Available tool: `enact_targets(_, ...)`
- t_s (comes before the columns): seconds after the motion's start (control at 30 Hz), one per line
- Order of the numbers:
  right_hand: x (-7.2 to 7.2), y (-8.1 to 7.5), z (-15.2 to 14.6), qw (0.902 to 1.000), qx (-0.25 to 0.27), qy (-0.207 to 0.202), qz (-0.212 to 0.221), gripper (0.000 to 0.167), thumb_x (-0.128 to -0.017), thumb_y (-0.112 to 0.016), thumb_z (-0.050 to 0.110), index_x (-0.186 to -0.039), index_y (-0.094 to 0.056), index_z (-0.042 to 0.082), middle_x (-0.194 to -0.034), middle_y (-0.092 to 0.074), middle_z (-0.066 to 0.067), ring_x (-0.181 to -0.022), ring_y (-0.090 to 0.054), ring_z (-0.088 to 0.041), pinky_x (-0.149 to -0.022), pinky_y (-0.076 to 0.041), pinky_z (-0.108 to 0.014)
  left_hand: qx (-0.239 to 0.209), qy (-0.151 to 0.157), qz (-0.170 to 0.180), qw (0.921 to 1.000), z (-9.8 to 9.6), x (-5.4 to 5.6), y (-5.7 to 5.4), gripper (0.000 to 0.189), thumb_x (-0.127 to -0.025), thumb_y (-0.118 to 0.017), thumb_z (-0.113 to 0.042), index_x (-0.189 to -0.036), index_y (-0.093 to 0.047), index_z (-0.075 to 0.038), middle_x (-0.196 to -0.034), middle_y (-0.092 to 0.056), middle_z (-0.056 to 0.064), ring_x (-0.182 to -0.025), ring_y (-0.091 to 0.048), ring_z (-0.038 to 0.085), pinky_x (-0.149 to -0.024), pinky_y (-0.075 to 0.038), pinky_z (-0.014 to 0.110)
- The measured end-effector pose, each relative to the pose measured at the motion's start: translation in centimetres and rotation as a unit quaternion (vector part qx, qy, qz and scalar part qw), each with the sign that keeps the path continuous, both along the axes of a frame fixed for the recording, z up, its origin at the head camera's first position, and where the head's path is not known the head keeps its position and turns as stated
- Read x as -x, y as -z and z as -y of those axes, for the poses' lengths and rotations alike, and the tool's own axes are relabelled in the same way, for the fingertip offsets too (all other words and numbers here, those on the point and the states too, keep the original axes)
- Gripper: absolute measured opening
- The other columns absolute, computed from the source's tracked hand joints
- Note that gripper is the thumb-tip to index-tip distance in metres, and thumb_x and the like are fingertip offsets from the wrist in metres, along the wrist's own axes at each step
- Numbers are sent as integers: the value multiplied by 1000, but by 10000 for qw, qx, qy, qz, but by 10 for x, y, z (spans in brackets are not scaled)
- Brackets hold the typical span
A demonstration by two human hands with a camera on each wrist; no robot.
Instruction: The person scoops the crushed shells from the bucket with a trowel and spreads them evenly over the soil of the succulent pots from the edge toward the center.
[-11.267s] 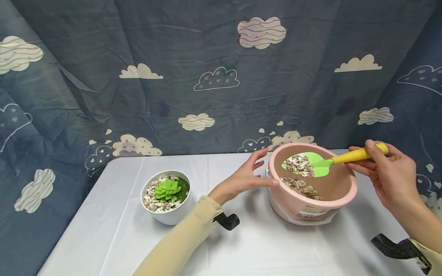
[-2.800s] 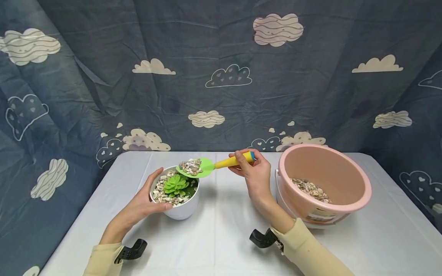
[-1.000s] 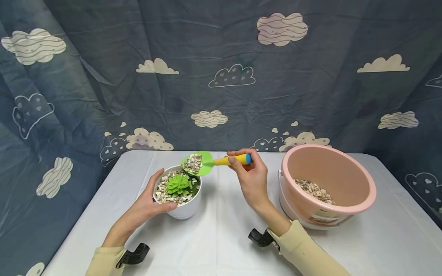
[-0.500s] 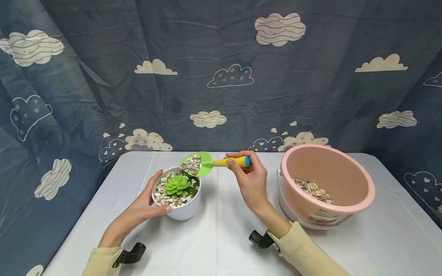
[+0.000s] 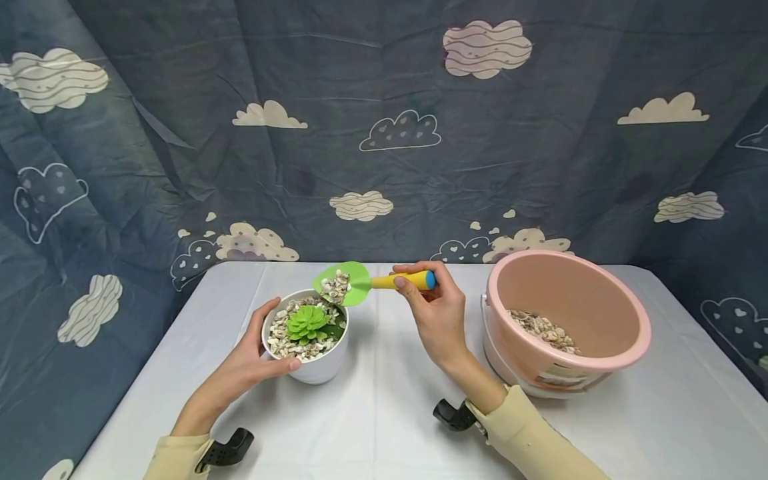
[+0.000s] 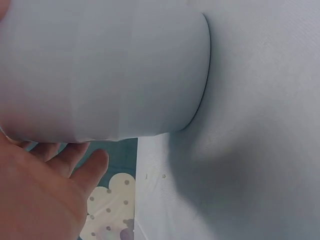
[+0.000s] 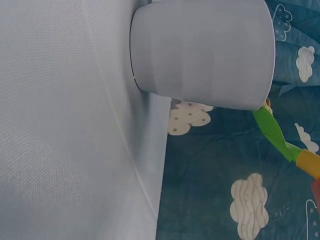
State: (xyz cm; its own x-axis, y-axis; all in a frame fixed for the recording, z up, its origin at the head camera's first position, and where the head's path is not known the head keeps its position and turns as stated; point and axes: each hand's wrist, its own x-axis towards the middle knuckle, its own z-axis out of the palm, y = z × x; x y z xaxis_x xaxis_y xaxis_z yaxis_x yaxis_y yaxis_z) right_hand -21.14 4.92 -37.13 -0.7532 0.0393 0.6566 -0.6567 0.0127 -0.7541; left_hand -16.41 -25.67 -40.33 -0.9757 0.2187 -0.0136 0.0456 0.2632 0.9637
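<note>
My left hand (image 5: 231,373) holds a white plant pot (image 5: 321,371) at its rim, thumb in front and fingers round the left side. Inside the pot, a green succulent (image 5: 306,324) sits among pale stone chips, with a bare dark green patch to its right. My right hand (image 5: 441,313) grips the yellow handle of a toy trowel (image 5: 358,283). The trowel's green blade tilts down at the pot's back right rim, bearing a small heap of stone chips (image 5: 336,287). In the right wrist view the blade (image 7: 272,131) meets the pot's rim.
A pink bucket (image 5: 624,357) stands on the right of the white-covered table (image 5: 396,427), with more stone chips (image 5: 543,331) at its bottom. A dark cloud-patterned cloth (image 5: 396,73) hangs behind the table.
Earlier the loaded trowel was over the bucket and my left hand beside it; both moved left to the pot. Within the last second the heap on the blade has shrunk.
</note>
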Motion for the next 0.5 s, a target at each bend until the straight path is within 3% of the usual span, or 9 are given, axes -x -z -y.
enact_targets(0.2,-15,-17,1,10000,-21,36,17,23,-89,-67,-3,-108,-56,-11,-107,-68,-21,-92,-67,-22,-78,-55,-26,37,-43,27,10000,-1,-2,-1,106,-79,-81,-17,-157,-9,-21,-157,-14,21,-141,-23,39,-109,-24,54)
enact_targets(0.5,-16,-15,0,9997,-201,90,-103,22,-88,-68,-4,-107,-57,-8,-108,-70,-13,-91,-67,-22,-77,-56,-26,144,-159,48,9998,-3,-6,-2,105,-79,-81,-18,-156,-9,-22,-156,-13,21,-141,-21,39,-109,-22,55)
